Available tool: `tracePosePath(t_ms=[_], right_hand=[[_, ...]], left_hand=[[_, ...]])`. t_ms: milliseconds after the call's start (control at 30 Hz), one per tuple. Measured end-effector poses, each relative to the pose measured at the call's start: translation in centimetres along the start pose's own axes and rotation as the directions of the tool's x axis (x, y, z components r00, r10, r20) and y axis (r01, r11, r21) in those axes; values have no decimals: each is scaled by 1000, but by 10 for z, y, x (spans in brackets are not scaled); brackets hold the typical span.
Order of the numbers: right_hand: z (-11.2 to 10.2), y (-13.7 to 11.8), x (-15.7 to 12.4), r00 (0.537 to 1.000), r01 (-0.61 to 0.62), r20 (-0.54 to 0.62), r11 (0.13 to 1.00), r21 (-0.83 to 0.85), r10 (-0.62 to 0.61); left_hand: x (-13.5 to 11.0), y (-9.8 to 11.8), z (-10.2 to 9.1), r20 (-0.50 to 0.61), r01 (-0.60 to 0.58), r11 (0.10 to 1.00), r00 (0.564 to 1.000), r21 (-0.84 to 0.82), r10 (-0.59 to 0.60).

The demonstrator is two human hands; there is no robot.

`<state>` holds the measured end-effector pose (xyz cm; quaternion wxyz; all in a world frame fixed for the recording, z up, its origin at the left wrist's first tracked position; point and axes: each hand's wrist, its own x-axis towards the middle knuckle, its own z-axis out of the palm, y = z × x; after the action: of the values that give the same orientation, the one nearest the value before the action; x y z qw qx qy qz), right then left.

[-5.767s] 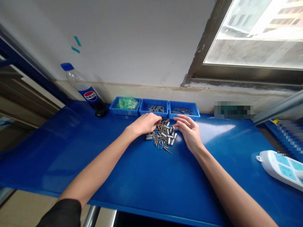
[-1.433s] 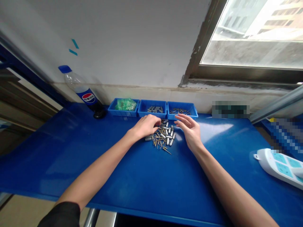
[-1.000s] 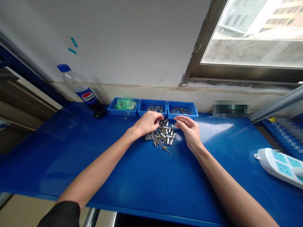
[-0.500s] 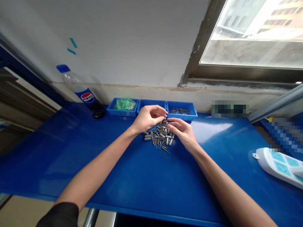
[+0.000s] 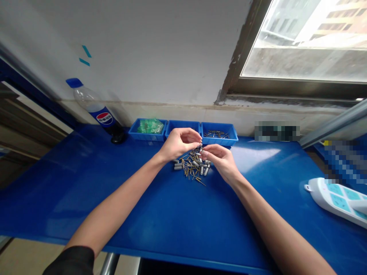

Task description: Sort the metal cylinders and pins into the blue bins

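Both my hands meet above a pile of small metal parts (image 5: 192, 168), made up of brass-coloured pins and grey cylinders lying loose on the blue table. My left hand (image 5: 181, 143) is closed, its thumb and fingertips pinched together over the back of the pile. Just to its right, my right hand (image 5: 220, 157) is pinched too, with its fingertips close to those of the left. A small metallic piece seems to show between the fingertips, too small to name.
Three blue bins line the wall: the left bin (image 5: 134, 135) holds green plastic bags, the middle bin (image 5: 183, 124) is partly hidden by my left hand, and the right bin (image 5: 233, 138) holds thin metal pins. A Pepsi bottle (image 5: 104, 117) stands left; a white power strip (image 5: 317, 196) lies right.
My right hand's fingertips have shifted slightly, staying close to the left hand's. The left hand has barely moved. The whole view has shifted a little.
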<state>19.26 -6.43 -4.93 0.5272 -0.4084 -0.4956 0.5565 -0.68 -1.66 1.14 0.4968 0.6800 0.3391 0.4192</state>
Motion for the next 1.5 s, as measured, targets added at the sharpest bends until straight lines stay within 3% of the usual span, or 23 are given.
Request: tracePosePath(t_ms=[133,233,367,533,767,967,1233,1500], right_hand=[[-3,2,2,999,25,-42,999,41,-23],[-6,6,5,991,60,-123,997,46,-54],[-9,9,8,964,122,-245,991,49,-106],[-12,10,7,968,130,-220,991,36,-119],[-10,8,6,974,104,-201,995,-4,-103],[-11,9,7,974,91,-208,996,5,-88],[-11,9,6,974,82,-215,996,25,-74],[-12,10,7,975,80,-212,996,32,-71]], left_hand=[[0,1,-5,101,-6,995,995,97,-3],[0,1,-13,167,-57,950,986,306,6],[1,-7,-26,312,-193,770,950,608,-8],[1,-23,-31,470,-314,595,874,740,-124],[2,-22,-26,448,-289,527,871,799,-201],[-1,-15,-24,430,-315,558,899,768,-85],[-1,-20,-16,429,-298,526,892,796,-144],[-2,-23,-12,346,-216,544,927,810,-147]])
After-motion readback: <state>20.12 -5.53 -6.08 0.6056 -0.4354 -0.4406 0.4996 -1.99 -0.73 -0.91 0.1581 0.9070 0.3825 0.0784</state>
